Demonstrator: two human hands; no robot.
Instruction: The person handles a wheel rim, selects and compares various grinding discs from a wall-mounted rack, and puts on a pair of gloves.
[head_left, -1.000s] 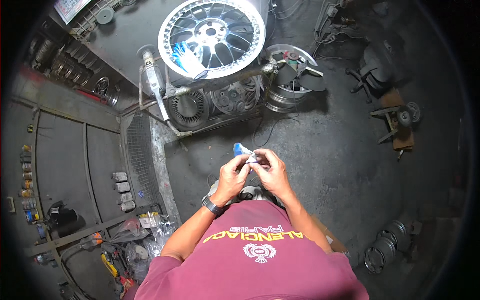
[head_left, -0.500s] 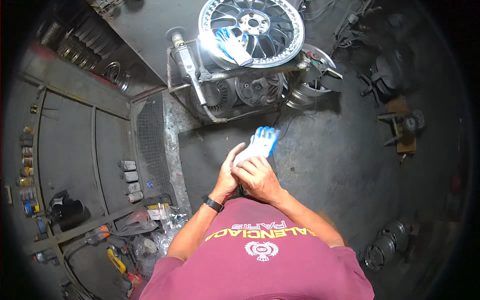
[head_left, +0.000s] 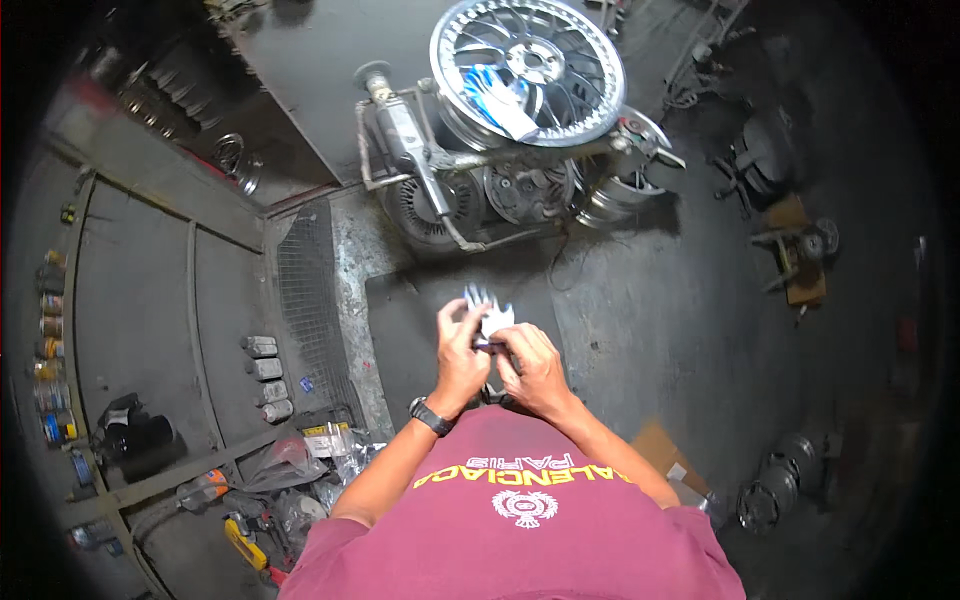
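A white work glove with blue fingers [head_left: 495,318] is between my hands in front of my chest. My left hand [head_left: 460,355], with a dark watch on its wrist, holds the glove from the left side. At the cuff end, the fingers of my right hand [head_left: 530,368] pinch the fabric. The glove's fingers point away from me and look blurred. A second blue and white glove [head_left: 503,103] lies across the spokes of a shiny alloy wheel [head_left: 592,110] on a metal stand, beyond my hands.
A grey air-tool-like cylinder [head_left: 405,135] is mounted on the left of the stand. More wheels [head_left: 430,208] sit beneath it. Spray cans [head_left: 265,368] line the left, above plastic bags [head_left: 285,460] and a yellow tool [head_left: 246,543]. Cardboard [head_left: 665,455] lies to my right.
The glove has come closer to me and slightly left, its fingers turned to point more to the left. My right hand has moved off its palm to the cuff. The view has shifted.
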